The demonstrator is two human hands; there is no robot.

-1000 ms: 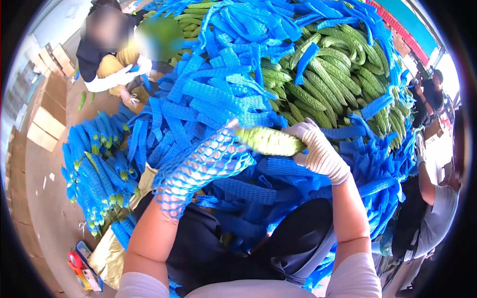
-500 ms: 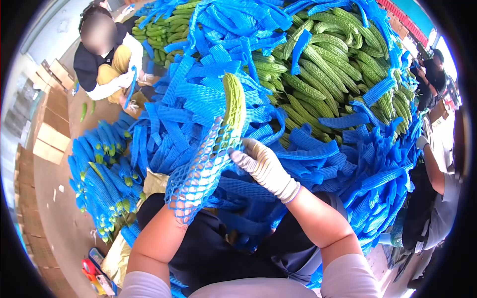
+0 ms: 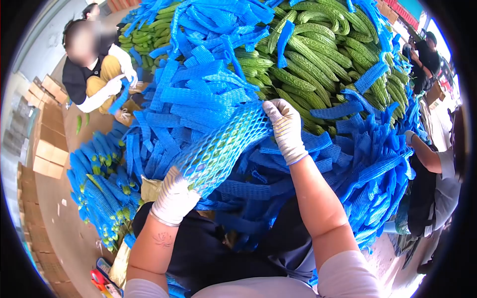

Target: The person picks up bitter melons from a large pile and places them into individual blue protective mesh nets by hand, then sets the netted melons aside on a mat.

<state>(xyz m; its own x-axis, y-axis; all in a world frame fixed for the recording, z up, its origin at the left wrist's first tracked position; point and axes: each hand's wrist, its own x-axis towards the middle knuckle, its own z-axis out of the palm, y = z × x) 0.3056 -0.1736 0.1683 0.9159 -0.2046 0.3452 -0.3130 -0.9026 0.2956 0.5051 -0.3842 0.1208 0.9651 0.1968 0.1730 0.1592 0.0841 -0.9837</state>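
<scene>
Sleeving step: both gloved hands, left hand [image 3: 175, 196] and right hand [image 3: 285, 126], fingers pinching net sleeve [image 3: 218, 149] ends around bitter gourd [image 3: 211, 158]; next, probably setting aside on stacked pile [image 3: 99, 184]

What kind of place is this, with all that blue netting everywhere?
Probably a produce packing area. A heap of bitter gourds lies under loose blue foam net sleeves, sleeved gourds are stacked on the floor, and flat cardboard boxes wait alongside.

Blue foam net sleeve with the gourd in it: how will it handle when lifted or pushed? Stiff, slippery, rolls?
The netted gourd probably lifts stiff: it spans straight between left hand and right hand. The open mesh likely grips rather than slips. Long and round, it may roll sideways if pushed; loose empty sleeves look floppy.
</scene>
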